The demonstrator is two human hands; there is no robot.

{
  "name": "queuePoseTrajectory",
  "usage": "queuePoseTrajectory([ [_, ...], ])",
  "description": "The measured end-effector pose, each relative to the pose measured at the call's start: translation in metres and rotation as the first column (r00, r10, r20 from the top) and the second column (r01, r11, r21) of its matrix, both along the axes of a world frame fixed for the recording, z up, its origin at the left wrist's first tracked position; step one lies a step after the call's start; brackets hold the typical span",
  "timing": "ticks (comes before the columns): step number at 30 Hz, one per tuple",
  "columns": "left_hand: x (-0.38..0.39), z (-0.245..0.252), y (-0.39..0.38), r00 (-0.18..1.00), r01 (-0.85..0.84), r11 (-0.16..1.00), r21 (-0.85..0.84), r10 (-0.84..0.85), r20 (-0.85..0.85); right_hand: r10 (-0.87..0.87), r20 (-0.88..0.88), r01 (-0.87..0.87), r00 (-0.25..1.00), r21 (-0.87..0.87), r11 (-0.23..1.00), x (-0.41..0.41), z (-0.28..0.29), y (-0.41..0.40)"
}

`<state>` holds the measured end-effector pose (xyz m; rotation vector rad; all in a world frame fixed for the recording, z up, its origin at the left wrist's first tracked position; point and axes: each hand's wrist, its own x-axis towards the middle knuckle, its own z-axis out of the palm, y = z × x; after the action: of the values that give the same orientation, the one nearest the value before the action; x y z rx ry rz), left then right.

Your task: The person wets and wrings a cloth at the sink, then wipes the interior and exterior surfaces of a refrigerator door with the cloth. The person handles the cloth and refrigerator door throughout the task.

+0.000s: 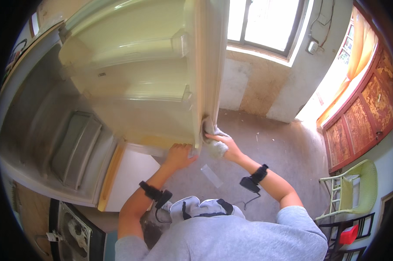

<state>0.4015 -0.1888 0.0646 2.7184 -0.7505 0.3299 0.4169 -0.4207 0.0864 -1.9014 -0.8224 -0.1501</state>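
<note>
An open refrigerator door (128, 81) with clear plastic shelves on its inner side stands before me. My left hand (181, 156) grips the door's lower corner, fingers over its bottom edge. In my right hand (224, 143) is a light grey cloth (214, 130), bunched and pressed against the outer face of the door near its edge. The fridge compartment (36, 120) lies open on the left, with a clear drawer (80, 146) inside it. Below it, a white lower door with a yellowish edge (111, 177) shows.
A gas stove (74, 228) stands at the lower left. A clear strip (211, 176) lies on the floor. To the right are a green chair (362, 189), a dark rack with a red item (349, 234) and a worn red wooden door (356, 120). A window (268, 23) is ahead.
</note>
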Motion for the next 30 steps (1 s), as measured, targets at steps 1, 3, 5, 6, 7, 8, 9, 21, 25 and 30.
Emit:
queuePoseTrajectory([
  [1,-0.002,0.010,-0.001,0.991,0.021,0.999,-0.049,-0.015,0.134,0.053,-0.088,-0.054,0.995,-0.012,0.998,0.003,0.006,-0.011],
  [3,-0.012,0.030,-0.007,0.989,0.059,0.992,-0.115,-0.043,0.140,-0.093,-0.259,0.022,0.961,-0.265,0.964,0.002,0.024,-0.035],
  [5,-0.026,0.048,-0.019,0.993,0.090,0.979,-0.183,-0.073,0.097,-0.135,-0.198,0.013,0.971,-0.519,0.855,0.008,0.047,-0.050],
  [6,-0.030,0.055,-0.028,0.993,0.109,0.969,-0.220,-0.097,0.061,-0.122,-0.140,0.033,0.983,-0.515,0.856,0.011,0.058,-0.053],
  [7,-0.033,0.062,-0.039,0.989,0.147,0.948,-0.284,-0.136,0.059,-0.179,-0.113,0.085,0.977,-0.564,0.822,0.012,0.070,-0.056],
  [8,-0.035,0.067,-0.048,0.989,0.139,0.929,-0.344,-0.149,-0.003,-0.145,-0.081,0.072,0.986,-0.577,0.814,0.011,0.082,-0.059],
  [9,-0.035,0.071,-0.058,0.985,0.163,0.891,-0.424,-0.175,0.011,-0.130,-0.046,0.077,0.990,-0.602,0.795,0.012,0.094,-0.060],
  [21,-0.010,0.064,-0.101,0.533,-0.195,0.555,-0.808,-0.632,-0.563,0.000,-0.585,-0.108,0.811,-0.150,0.983,-0.010,0.150,-0.058],
  [25,-0.012,0.061,-0.089,0.475,-0.202,0.516,-0.833,-0.691,-0.544,0.141,-0.681,0.039,0.719,0.242,0.969,0.004,0.122,-0.077],
  [30,-0.007,0.062,-0.087,0.536,-0.416,0.385,-0.824,-0.628,-0.564,0.216,-0.957,0.525,0.196,0.288,0.801,-0.001,0.074,-0.083],
])
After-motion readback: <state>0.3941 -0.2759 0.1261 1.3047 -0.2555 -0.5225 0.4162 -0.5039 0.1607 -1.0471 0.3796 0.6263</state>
